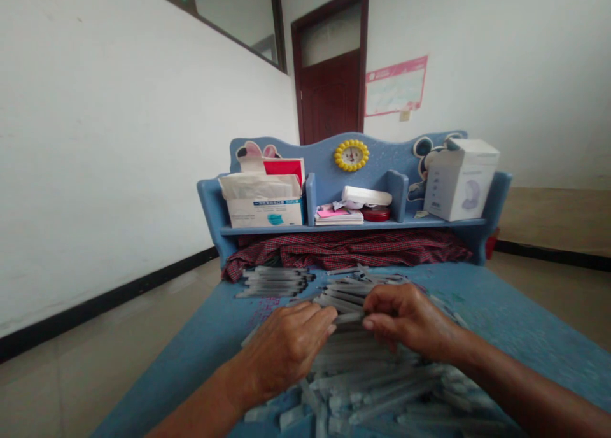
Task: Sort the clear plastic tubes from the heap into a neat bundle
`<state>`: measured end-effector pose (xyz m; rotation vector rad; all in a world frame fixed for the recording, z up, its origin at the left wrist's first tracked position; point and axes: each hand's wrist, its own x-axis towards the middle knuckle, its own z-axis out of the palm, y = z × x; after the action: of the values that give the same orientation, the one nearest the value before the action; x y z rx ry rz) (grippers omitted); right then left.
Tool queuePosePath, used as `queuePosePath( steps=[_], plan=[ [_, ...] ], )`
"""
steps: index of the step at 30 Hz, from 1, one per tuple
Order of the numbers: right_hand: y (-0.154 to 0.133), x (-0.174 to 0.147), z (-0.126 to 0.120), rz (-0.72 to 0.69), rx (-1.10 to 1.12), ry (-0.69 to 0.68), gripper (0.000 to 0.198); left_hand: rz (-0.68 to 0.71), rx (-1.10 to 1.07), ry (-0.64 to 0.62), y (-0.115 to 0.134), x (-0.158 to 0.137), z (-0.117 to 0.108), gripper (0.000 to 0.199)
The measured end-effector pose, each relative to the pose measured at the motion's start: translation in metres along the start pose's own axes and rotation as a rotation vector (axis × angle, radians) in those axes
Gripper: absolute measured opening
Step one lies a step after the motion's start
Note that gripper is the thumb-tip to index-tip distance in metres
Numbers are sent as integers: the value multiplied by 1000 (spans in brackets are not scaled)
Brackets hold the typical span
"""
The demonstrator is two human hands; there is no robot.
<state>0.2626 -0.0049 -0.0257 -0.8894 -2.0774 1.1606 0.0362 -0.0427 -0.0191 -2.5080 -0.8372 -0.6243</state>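
Observation:
A slim translucent grey pen [349,318] spans the space between my two hands, above the heap on the desk. My left hand [292,341] is closed, fingertips around the pen's left end. My right hand [405,317] pinches the dark right end between thumb and fingers, which partly hide it. Below and in front of both hands spreads a loose heap of similar translucent tubes [377,387], somewhat blurred. Behind the hands lie more dark-tipped pens [341,291]. At the back left, a neat stack of pens [274,281] points its dark ends to the right.
The blue desk [176,368] has a raised shelf at its back. On it stand a mask box [265,212], papers [338,218], a white case [366,196] and a white carton [458,180]. A checked cloth [348,248] lies bunched beneath the shelf.

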Motion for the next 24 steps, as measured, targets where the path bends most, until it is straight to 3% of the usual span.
queuePosePath(
  steps=[5,10,13,17,21,24],
  plan=[
    [0,-1,1,-13,-130,10,40,-6,-7,-7,0,1,0,20],
    [-1,0,3,24,25,-8,14,-6,-16,-17,-1,0,2,20],
    [1,0,3,13,49,2,20,0,3,-1,-3,-1,3,20],
    [1,0,3,-4,-119,36,32,4,25,14,-2,-1,3,20],
    [0,0,3,41,-5,8,13,18,27,14,-1,1,2,23],
    [0,1,3,47,14,-3,30,27,31,27,-1,2,1,24]
  ],
)
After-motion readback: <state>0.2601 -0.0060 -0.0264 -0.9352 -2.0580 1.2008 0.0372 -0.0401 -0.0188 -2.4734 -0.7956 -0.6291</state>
